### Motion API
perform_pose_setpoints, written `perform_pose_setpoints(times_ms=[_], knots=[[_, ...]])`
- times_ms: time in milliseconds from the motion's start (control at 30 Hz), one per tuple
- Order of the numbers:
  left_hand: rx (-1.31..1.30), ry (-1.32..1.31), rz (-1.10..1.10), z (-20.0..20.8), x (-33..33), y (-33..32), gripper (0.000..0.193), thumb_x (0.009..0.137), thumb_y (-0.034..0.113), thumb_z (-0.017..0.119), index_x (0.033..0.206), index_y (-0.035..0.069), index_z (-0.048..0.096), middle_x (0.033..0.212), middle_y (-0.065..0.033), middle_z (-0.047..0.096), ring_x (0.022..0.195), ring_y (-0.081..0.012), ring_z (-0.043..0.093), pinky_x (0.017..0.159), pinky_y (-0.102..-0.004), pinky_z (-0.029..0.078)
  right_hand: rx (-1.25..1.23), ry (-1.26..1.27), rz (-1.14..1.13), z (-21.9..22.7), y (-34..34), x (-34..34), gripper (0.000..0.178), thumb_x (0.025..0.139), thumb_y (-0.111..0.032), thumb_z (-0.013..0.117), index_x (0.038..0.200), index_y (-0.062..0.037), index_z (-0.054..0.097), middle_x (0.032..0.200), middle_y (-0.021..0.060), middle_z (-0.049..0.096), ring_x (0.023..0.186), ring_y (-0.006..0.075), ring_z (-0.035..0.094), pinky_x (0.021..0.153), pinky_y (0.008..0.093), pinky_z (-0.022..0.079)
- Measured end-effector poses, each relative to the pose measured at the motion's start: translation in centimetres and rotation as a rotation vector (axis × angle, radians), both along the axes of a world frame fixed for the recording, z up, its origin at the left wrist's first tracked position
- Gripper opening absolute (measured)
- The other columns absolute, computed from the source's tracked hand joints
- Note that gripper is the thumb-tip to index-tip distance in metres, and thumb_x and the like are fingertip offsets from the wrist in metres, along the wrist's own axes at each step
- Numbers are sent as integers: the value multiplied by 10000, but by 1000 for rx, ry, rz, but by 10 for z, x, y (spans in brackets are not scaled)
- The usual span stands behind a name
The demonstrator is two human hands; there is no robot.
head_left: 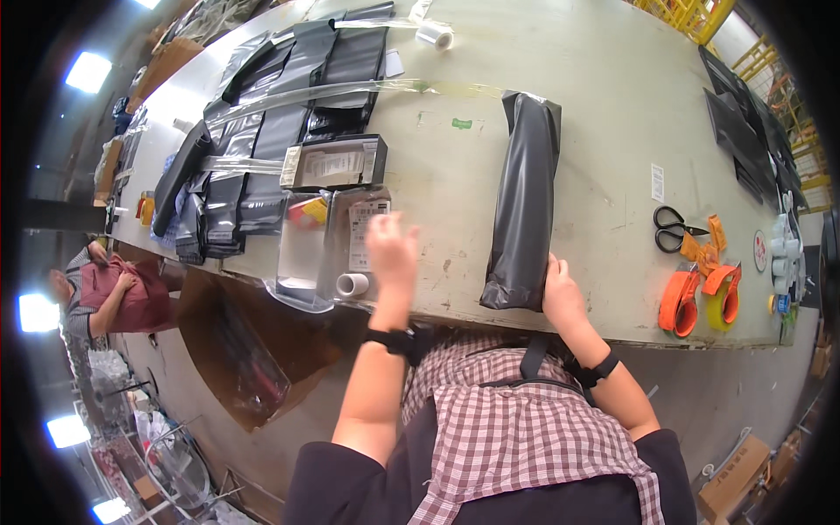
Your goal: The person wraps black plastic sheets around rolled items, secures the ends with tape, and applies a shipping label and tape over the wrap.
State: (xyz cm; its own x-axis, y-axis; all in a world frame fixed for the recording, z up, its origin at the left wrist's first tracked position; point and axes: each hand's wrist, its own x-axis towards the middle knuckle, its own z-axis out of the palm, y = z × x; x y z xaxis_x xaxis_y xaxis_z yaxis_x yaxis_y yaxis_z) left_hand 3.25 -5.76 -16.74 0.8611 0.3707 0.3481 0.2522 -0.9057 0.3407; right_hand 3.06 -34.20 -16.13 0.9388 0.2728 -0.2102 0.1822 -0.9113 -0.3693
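Observation:
A long black plastic parcel point(523, 201) lies lengthwise on the table in front of me. My right hand point(564, 296) is at its lower right edge, with the fingers closed against the plastic. My left hand point(392, 249) is over the right side of a clear plastic tray point(334, 227), its fingers curled together. Beneath and beside those fingers is a white printed label point(360, 236); whether they pinch it is hidden. A small white roll point(353, 284) sits at the tray's near corner. Behind the tray stands a dark open box point(378, 162) with printed slips in it.
Black plastic bags point(289, 92) lie in overlapping rows at the left, under strips of clear tape. Black-handled scissors point(670, 229) and orange tape dispensers point(681, 302) are at the right. Below the left edge is a cardboard box point(210, 341); another person point(118, 289) is beyond.

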Motion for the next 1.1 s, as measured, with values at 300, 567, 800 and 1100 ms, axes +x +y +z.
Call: perform_pose_setpoints(times_ms=[300, 567, 800, 1100], knots=[[-277, 103, 230, -20, 2, 64, 154, 722, 186, 666, 715, 32, 655, 686, -136, 604, 682, -293, 589, 660, -388, 464, 459, 32, 68, 35, -28, 17, 272, 806, -64, 556, 1075, -20, 543, 1006, 113, 551, 728, 213, 587, 656, 338, 480], [-489, 208, 262, -5, 5, 68, 221, 641, 200, 757, 682, 21, 633, 670, -123, 625, 647, -263, 605, 618, -355, 466, 618, 133, 141, 65, 4, 33, 159, 840, -82, 549, 988, -44, 591, 934, 61, 576, 666, 152, 546, 626, 270, 458], [-246, 170, 252, -7, 8, 69, 339, 601, 293, 792, 691, 11, 627, 656, -106, 633, 618, -252, 608, 601, -337, 473, 611, 163, 236, 59, 10, 42, 158, 844, -56, 537, 985, -20, 596, 910, 59, 592, 697, 124, 543, 644, 246, 454], [-452, 283, 196, -3, 6, 85, 227, 679, 216, 707, 744, 4, 662, 710, -130, 655, 650, -233, 637, 628, -324, 488, 708, 264, 213, 54, 5, 54, 137, 844, -85, 547, 955, -23, 599, 833, 68, 593, 648, 150, 531, 617, 274, 447]])
